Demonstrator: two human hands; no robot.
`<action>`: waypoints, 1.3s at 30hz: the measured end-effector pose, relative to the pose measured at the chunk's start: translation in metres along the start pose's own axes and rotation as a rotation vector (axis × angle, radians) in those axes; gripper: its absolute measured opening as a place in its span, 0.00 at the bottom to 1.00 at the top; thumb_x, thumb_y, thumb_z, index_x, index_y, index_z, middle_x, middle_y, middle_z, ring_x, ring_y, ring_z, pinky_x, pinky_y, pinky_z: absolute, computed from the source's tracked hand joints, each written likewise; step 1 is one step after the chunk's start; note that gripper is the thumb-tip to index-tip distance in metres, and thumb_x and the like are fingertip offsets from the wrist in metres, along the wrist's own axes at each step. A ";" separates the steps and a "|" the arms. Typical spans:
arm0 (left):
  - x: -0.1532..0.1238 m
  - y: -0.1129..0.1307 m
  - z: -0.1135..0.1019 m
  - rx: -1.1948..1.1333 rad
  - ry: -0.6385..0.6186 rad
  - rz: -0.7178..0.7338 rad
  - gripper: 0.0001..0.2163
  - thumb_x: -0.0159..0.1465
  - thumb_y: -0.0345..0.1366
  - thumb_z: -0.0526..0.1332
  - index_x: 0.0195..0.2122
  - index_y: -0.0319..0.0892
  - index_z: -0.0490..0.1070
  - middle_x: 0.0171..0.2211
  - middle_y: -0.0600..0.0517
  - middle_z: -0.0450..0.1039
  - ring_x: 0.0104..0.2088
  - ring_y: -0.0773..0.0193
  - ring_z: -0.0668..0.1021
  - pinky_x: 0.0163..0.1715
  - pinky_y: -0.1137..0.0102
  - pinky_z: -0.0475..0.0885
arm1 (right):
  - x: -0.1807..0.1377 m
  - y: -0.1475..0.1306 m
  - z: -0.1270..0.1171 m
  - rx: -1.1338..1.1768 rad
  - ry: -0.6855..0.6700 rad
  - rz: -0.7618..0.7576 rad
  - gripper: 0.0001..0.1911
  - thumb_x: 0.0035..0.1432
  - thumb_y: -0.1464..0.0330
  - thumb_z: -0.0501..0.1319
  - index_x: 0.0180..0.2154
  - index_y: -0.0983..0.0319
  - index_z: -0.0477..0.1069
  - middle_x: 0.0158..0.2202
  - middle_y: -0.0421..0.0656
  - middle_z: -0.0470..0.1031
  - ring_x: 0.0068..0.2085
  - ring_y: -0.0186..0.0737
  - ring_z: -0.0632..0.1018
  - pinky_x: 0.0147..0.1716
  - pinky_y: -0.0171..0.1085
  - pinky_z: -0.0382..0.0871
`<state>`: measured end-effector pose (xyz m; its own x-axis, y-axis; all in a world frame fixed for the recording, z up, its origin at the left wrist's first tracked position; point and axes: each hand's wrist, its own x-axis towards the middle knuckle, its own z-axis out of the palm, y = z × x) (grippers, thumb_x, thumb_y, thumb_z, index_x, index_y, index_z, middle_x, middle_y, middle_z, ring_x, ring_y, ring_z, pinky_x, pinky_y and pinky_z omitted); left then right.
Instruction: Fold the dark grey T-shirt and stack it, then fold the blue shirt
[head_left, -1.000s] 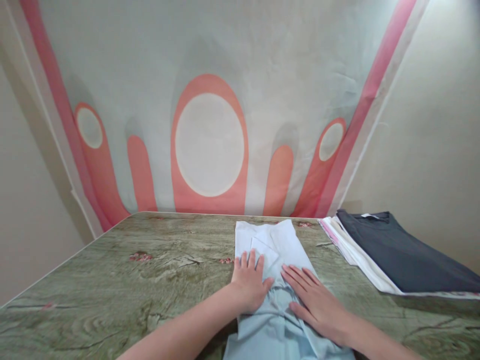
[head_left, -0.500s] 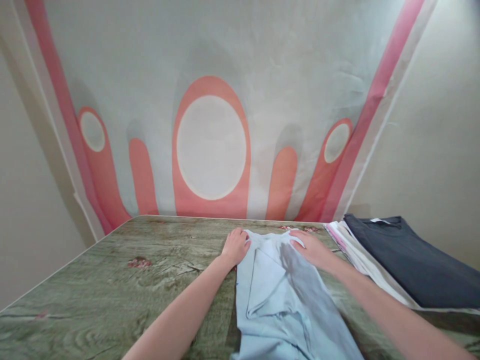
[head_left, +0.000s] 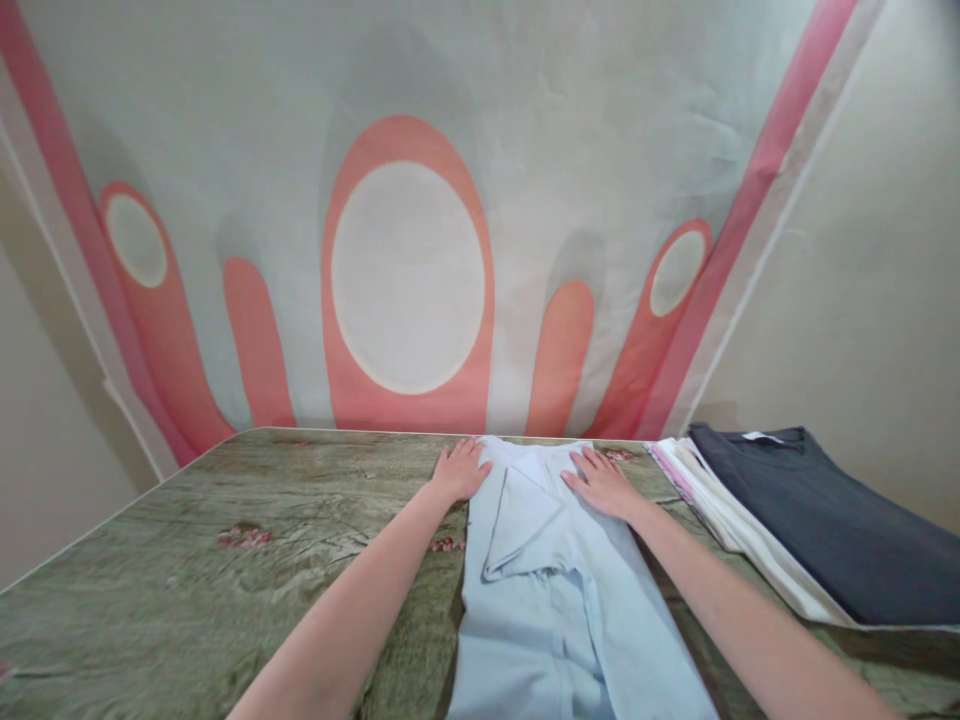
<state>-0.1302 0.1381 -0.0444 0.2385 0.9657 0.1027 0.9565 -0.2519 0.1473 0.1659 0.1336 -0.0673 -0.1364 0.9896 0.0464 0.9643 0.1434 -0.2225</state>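
A light blue garment (head_left: pixel 555 590) lies lengthwise on the green wood-grain table (head_left: pixel 225 590), running from the near edge to the far edge. My left hand (head_left: pixel 459 470) rests flat at the garment's far left corner, fingers stretched out. On the far right part of the cloth lies my right hand (head_left: pixel 600 482), palm down with fingers spread. A folded flap of the garment sits between and just below the two hands. Neither hand holds anything.
A stack of folded clothes (head_left: pixel 795 520), dark navy on top of white, lies at the right side of the table. Behind the table hangs a pale cloth backdrop (head_left: pixel 409 270) with coral ovals and stripes. The table's left edge runs diagonally.
Both hands slid from the garment's middle to its far end and now lie flat there. The view has shifted slightly to the left.
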 end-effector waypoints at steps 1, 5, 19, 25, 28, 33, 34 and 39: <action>0.005 0.000 0.000 -0.028 0.016 -0.012 0.24 0.63 0.48 0.46 0.58 0.44 0.54 0.62 0.47 0.47 0.61 0.54 0.53 0.56 0.54 0.48 | 0.005 0.003 0.000 0.043 0.033 0.006 0.35 0.56 0.46 0.43 0.59 0.59 0.55 0.64 0.48 0.46 0.63 0.50 0.49 0.58 0.51 0.41; 0.022 -0.001 0.000 -0.101 0.089 -0.059 0.22 0.61 0.46 0.52 0.55 0.43 0.60 0.58 0.45 0.57 0.58 0.56 0.60 0.56 0.59 0.52 | 0.029 0.020 -0.001 0.204 0.199 0.060 0.29 0.55 0.54 0.52 0.53 0.65 0.61 0.57 0.54 0.61 0.57 0.49 0.63 0.54 0.46 0.53; 0.082 -0.005 0.006 -0.517 0.175 -0.332 0.09 0.50 0.34 0.65 0.32 0.37 0.74 0.29 0.49 0.76 0.32 0.63 0.76 0.30 0.75 0.67 | 0.099 0.041 0.003 0.543 0.345 0.235 0.25 0.42 0.68 0.64 0.45 0.69 0.69 0.40 0.52 0.75 0.39 0.46 0.76 0.39 0.41 0.70; 0.089 -0.013 0.007 -0.675 0.253 -0.368 0.09 0.58 0.37 0.59 0.35 0.37 0.75 0.31 0.51 0.76 0.31 0.67 0.76 0.26 0.78 0.66 | 0.090 0.051 0.003 0.728 0.388 0.158 0.18 0.49 0.69 0.59 0.43 0.68 0.71 0.38 0.49 0.77 0.36 0.41 0.77 0.35 0.37 0.72; 0.093 -0.019 0.009 -0.686 0.275 -0.403 0.09 0.58 0.36 0.58 0.33 0.36 0.75 0.31 0.49 0.76 0.31 0.66 0.76 0.27 0.77 0.66 | 0.089 0.053 0.005 0.779 0.409 0.120 0.17 0.50 0.70 0.58 0.43 0.67 0.71 0.41 0.49 0.76 0.40 0.40 0.77 0.40 0.38 0.71; 0.101 -0.023 0.014 -0.666 0.281 -0.447 0.09 0.57 0.35 0.59 0.31 0.34 0.76 0.30 0.46 0.76 0.32 0.64 0.76 0.30 0.75 0.66 | 0.092 0.052 0.008 0.789 0.424 0.100 0.17 0.50 0.70 0.57 0.44 0.66 0.72 0.42 0.49 0.76 0.42 0.41 0.77 0.43 0.40 0.70; 0.102 -0.023 0.014 -0.660 0.283 -0.455 0.09 0.57 0.34 0.60 0.31 0.34 0.76 0.30 0.46 0.76 0.32 0.63 0.76 0.30 0.75 0.66 | 0.093 0.052 0.008 0.781 0.422 0.098 0.17 0.51 0.70 0.57 0.44 0.66 0.72 0.42 0.49 0.76 0.42 0.41 0.77 0.44 0.41 0.70; 0.103 -0.020 0.014 -0.624 0.292 -0.473 0.07 0.56 0.32 0.60 0.34 0.36 0.76 0.33 0.46 0.77 0.36 0.63 0.76 0.35 0.75 0.67 | 0.092 0.050 0.006 0.698 0.413 0.091 0.17 0.53 0.70 0.54 0.44 0.65 0.72 0.43 0.47 0.76 0.43 0.40 0.76 0.46 0.40 0.69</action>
<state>-0.1228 0.2432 -0.0510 -0.3001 0.9448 0.1315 0.6552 0.1040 0.7482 0.2005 0.2316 -0.0800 0.1616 0.9322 0.3240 0.5854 0.1738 -0.7919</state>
